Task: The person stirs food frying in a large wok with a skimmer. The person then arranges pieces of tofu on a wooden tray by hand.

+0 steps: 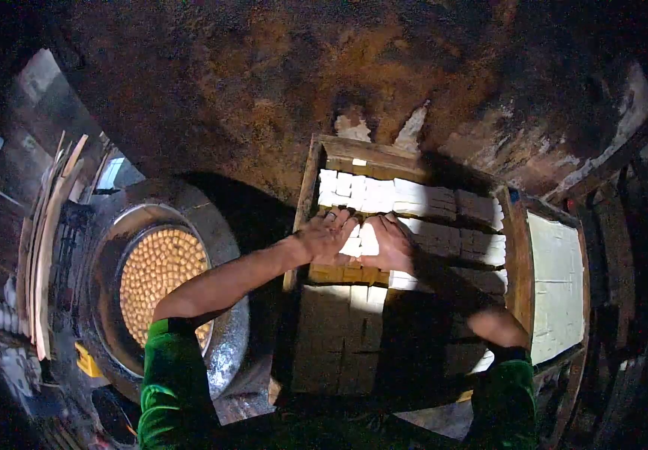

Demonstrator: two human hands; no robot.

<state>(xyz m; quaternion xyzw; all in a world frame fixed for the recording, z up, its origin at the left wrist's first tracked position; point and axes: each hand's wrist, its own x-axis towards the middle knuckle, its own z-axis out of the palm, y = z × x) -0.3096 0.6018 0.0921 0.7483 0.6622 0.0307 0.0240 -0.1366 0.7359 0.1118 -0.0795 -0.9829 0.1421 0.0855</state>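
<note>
My left hand (pixel 328 237) and my right hand (pixel 388 244) are close together over a wooden tray (pixel 305 195). Between them is a small group of white tofu blocks (pixel 360 238), with fingers curved against both sides. Rows of cut tofu (pixel 417 196) lie along the far side of the tray, brightly lit. More tofu (pixel 331 330) fills the near left part, in dimmer light. Shadow from my right arm hides much of the near right part. A strip of bare tray floor (pixel 346 274) shows just below my hands.
On the left stands a large round pan (pixel 106 330) full of golden-brown pieces (pixel 160 274). Long wooden sticks (pixel 50 240) lean farther left. A second framed slab of white tofu (pixel 556 281) sits at the right. A stained dark wall (pixel 286 90) rises behind the tray.
</note>
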